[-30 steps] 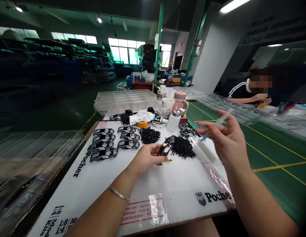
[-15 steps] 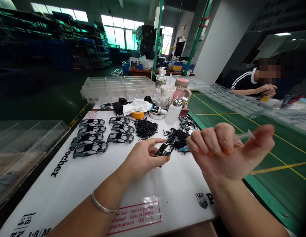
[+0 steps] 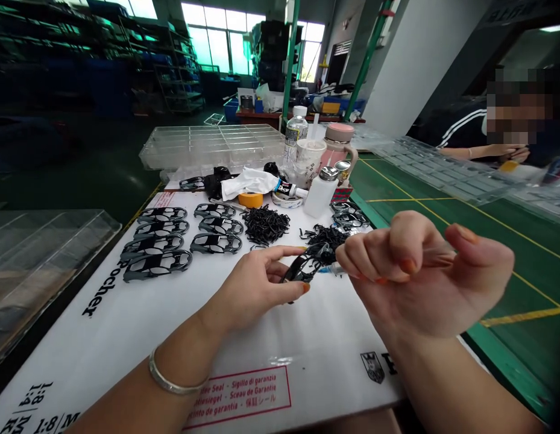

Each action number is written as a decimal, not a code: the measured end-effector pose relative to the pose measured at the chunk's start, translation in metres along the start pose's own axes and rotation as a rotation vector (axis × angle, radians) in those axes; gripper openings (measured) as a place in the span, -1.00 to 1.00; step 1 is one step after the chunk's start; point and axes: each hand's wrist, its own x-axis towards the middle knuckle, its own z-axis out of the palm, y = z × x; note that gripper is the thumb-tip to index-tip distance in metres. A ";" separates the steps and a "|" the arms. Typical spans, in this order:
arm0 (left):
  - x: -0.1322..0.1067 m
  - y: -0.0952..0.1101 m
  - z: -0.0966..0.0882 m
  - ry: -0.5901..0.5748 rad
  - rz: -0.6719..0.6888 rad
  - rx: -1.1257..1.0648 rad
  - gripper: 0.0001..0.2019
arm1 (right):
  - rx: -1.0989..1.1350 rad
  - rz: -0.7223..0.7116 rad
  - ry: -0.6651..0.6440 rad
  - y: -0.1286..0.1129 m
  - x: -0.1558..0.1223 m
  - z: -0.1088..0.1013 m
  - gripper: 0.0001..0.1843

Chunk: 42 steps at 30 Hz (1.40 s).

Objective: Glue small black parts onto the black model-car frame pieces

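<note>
My left hand point(image 3: 257, 286) pinches a black openwork plastic frame point(image 3: 307, 266) between thumb and fingers, just above the white board point(image 3: 307, 337). My right hand point(image 3: 410, 271) is curled round a clear syringe point(image 3: 437, 256), thumb at the plunger end, its blue tip point(image 3: 327, 269) against the frame. Behind the frame lie two heaps of small black parts point(image 3: 265, 224). Several finished black frames point(image 3: 157, 241) lie in rows at the left.
At the back stand clear compartment trays point(image 3: 216, 144), a water bottle point(image 3: 296, 129), a pink flask point(image 3: 337, 147), a white squeeze bottle point(image 3: 319, 191), yellow tape point(image 3: 251, 199). A clear tray point(image 3: 44, 241) lies at left. Another person point(image 3: 497, 129) sits at the green table point(image 3: 487, 217).
My right hand came down from the raised position, closed round the syringe and brought its tip to the frame. My left hand lifted and tilted the frame. The camera tilted down slightly.
</note>
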 end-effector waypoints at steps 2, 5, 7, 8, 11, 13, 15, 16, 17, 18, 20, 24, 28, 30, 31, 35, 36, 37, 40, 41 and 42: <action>0.000 -0.001 0.000 -0.002 -0.004 -0.003 -0.37 | -0.004 0.001 0.011 0.000 0.000 0.000 -0.61; 0.000 0.000 0.000 -0.004 -0.008 -0.004 -0.38 | -0.018 -0.003 0.012 -0.001 0.000 0.000 -0.60; 0.000 0.000 0.000 -0.006 -0.005 -0.006 -0.41 | -0.025 -0.007 0.007 0.000 0.000 0.001 -0.60; 0.000 0.000 0.000 -0.007 -0.001 -0.009 -0.41 | -0.026 -0.007 0.010 0.000 0.000 0.001 -0.60; 0.000 -0.001 0.000 -0.009 0.009 -0.014 -0.41 | -0.027 -0.005 0.032 0.000 0.000 0.001 -0.59; 0.000 -0.001 0.000 -0.006 0.008 -0.008 -0.40 | -0.023 -0.005 0.037 0.001 0.000 0.001 -0.59; 0.001 -0.001 0.000 -0.005 0.006 -0.002 -0.40 | -0.018 -0.007 0.037 0.001 -0.001 0.002 -0.59; 0.001 -0.001 0.001 -0.006 0.005 -0.002 -0.40 | -0.016 -0.007 0.037 0.002 -0.001 0.002 -0.59; 0.001 -0.001 0.001 -0.007 0.003 -0.002 -0.41 | -0.016 -0.008 0.039 0.002 0.000 0.002 -0.60; 0.001 0.000 0.001 -0.008 0.001 -0.002 -0.41 | -0.018 -0.008 0.041 0.002 0.000 0.002 -0.61; 0.000 0.000 0.001 -0.008 -0.002 -0.005 -0.42 | -0.021 -0.008 0.042 0.002 0.000 0.002 -0.62; 0.000 0.001 0.001 -0.007 -0.001 -0.021 -0.42 | -0.041 0.001 0.035 0.002 0.000 0.002 -0.60; 0.000 0.002 0.001 -0.005 0.010 -0.026 -0.41 | -0.035 -0.013 0.032 0.003 0.000 0.001 -0.59; 0.001 0.002 0.001 -0.003 0.010 -0.027 -0.40 | -0.029 -0.017 0.033 0.003 0.000 0.001 -0.59; 0.001 0.002 0.000 0.001 0.008 -0.025 -0.39 | -0.031 -0.016 0.036 0.003 0.000 0.001 -0.59; 0.001 0.002 0.000 0.013 -0.001 -0.015 -0.38 | -0.030 -0.027 0.045 0.001 0.000 0.001 -0.60; 0.001 0.002 -0.001 0.015 -0.002 -0.015 -0.39 | -0.026 -0.029 0.049 0.001 0.000 0.001 -0.60; 0.001 0.001 -0.001 0.014 -0.001 -0.014 -0.39 | -0.025 -0.028 0.053 0.001 0.000 0.001 -0.61; 0.001 -0.001 -0.002 0.012 0.009 0.000 -0.40 | -0.029 -0.025 0.059 0.000 0.000 0.001 -0.62; 0.001 -0.002 -0.002 0.010 0.012 0.004 -0.40 | -0.028 -0.027 0.057 0.000 0.000 0.001 -0.61; 0.001 -0.002 -0.003 0.006 0.015 0.006 -0.41 | -0.026 -0.030 0.055 0.001 0.000 0.001 -0.61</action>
